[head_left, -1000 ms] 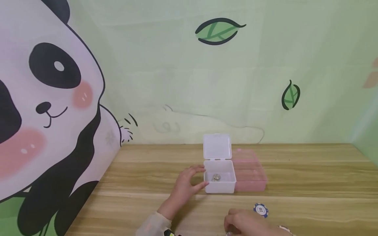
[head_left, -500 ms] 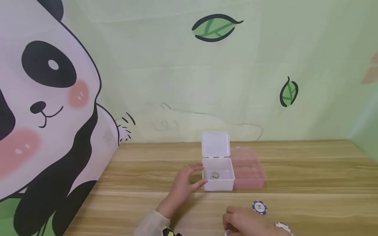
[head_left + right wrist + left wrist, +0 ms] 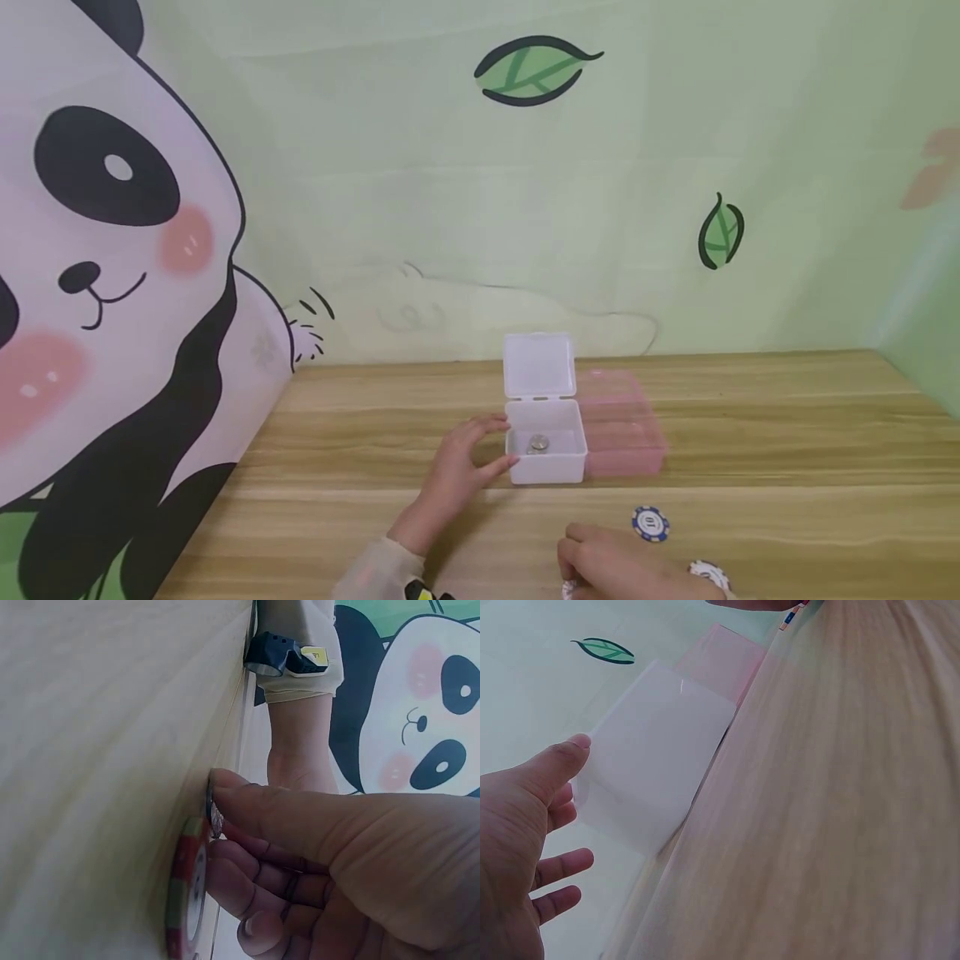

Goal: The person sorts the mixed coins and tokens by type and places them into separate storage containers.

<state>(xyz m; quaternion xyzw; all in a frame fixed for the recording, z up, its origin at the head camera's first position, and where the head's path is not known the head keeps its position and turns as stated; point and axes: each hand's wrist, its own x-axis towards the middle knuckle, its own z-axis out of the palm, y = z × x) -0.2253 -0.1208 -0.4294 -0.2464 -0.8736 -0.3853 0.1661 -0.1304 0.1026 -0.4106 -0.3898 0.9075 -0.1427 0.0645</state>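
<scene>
My left hand (image 3: 457, 467) rests against the left side of an opened white plastic box (image 3: 547, 468), thumb at its front corner and fingers spread along the side wall. In the left wrist view the thumb touches the box's (image 3: 656, 742) edge, while the lower fingers stay off it. Silver coins (image 3: 539, 443) lie inside the box. Low at the front, my right hand (image 3: 618, 562) pinches a silver coin (image 3: 216, 817) at the table top; the head view shows little of it. Next to the fingertips is a red-edged poker chip (image 3: 187, 892).
Against the white box's right side stands a translucent pink box (image 3: 626, 454). A blue-and-white chip (image 3: 650, 524) marked 10 lies in front of it, and a whitish chip (image 3: 709, 573) is partly behind the right hand. The wooden table (image 3: 787, 467) ends at a panda-printed backdrop (image 3: 637, 208).
The head view has shifted slightly, moving the whole scene left and a little up. More of the whitish chip shows by the right hand. Both hands keep nearly the same places.
</scene>
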